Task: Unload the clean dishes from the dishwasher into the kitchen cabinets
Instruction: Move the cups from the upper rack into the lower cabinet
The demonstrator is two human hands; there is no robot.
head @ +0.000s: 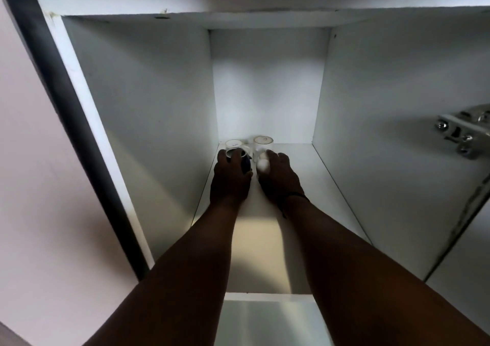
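Both my arms reach deep into an open white cabinet. My left hand [230, 178] grips a dark blue mug [242, 160] turned upside down, low over the shelf [313, 186]. My right hand [281, 178] holds a white mug [263, 165] beside it. Behind them two more inverted cups stand at the back wall: a white mug [234, 144] on the left and a taller pale cup [263, 144] on the right. The fingers hide most of both held mugs.
The cabinet's side walls [148, 112] close in left and right. A metal door hinge [461, 131] sticks out at the right. The dark edge of the cabinet door [66, 102] runs down the left. A lower shelf [265, 324] shows between my forearms.
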